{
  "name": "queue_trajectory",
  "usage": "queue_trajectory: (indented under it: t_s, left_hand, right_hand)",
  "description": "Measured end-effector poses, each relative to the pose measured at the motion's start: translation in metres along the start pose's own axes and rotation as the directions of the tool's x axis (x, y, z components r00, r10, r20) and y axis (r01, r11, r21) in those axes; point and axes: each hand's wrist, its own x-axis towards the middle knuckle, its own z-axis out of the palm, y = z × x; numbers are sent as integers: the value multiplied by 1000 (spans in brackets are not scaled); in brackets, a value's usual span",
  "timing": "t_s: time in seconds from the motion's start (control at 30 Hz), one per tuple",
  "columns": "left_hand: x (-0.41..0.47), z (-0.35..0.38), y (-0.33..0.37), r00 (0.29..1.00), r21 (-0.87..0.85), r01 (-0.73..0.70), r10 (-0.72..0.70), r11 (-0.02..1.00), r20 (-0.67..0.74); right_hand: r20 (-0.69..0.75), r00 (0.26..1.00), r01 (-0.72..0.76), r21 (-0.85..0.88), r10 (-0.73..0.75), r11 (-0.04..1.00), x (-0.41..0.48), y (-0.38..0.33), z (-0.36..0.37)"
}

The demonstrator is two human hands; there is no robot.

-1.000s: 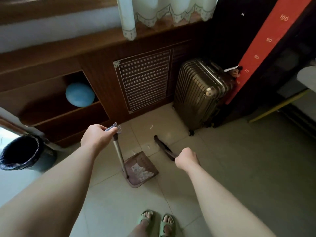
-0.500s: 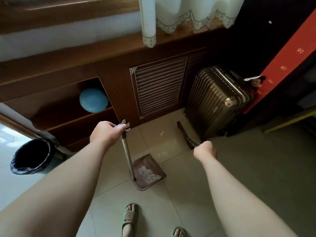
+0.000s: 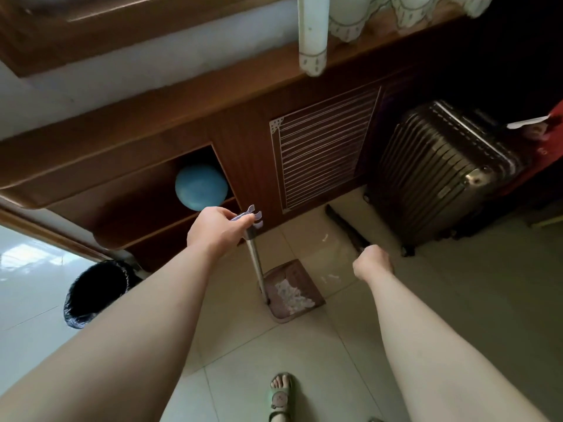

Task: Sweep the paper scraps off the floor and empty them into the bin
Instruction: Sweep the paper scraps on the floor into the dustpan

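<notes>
Nearest, one foot in a green sandal [image 3: 281, 397] is seen on the pale tiled floor [image 3: 259, 376], and both bare forearms are stretched forward over it. Between the forearms the dustpan [image 3: 310, 287] is held low; whether it touches the tiles cannot be told. White paper scraps [image 3: 292, 295] are heaped inside it. Its open mouth is turned away and to the right, and its metal handle [image 3: 256, 263] is fixed at the near left edge. The long axis of that handle is kept almost upright, tilted slightly left, from the pan to the left hand [image 3: 217, 228]. The handle's top is gripped by that hand, fingers curled together round it, and a pale forked end piece is left showing past the fingertips. A few loose scraps [image 3: 331, 278] are scattered on the tiles just right of the pan. The right hand [image 3: 373, 263] is closed in a fist round the near end of the dark broom [image 3: 344, 228]; its back is turned to the camera, so the fingers are mostly hidden. The broom's long axis is pointed away and to the left, toward the foot of the wooden cabinet [image 3: 243, 147], its far end near the slatted panel [image 3: 326, 147]. Off to the left, the black-lined bin [image 3: 91, 293] is partly hidden by the left forearm and is set well apart from the dustpan. Farther back, a blue ball [image 3: 201, 187] is lodged in an open cabinet shelf, a ribbed suitcase [image 3: 441, 178] is stood at the right, and a lace-edged curtain [image 3: 312, 35] is hung above.
</notes>
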Motion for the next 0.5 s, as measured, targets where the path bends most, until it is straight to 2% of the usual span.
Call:
queue_trajectory:
  t_s: [0.23, 0.5]
  left_hand:
    - [11, -23, -24, 1000, -9, -8, 8, 1000, 0]
    - [6, -48, -47, 1000, 55, -9, 10, 998, -11]
  right_hand:
    - [111, 991, 91, -97, -80, 991, -18, -5, 12]
    - [147, 975, 207, -337, -166, 918, -56, 15, 2]
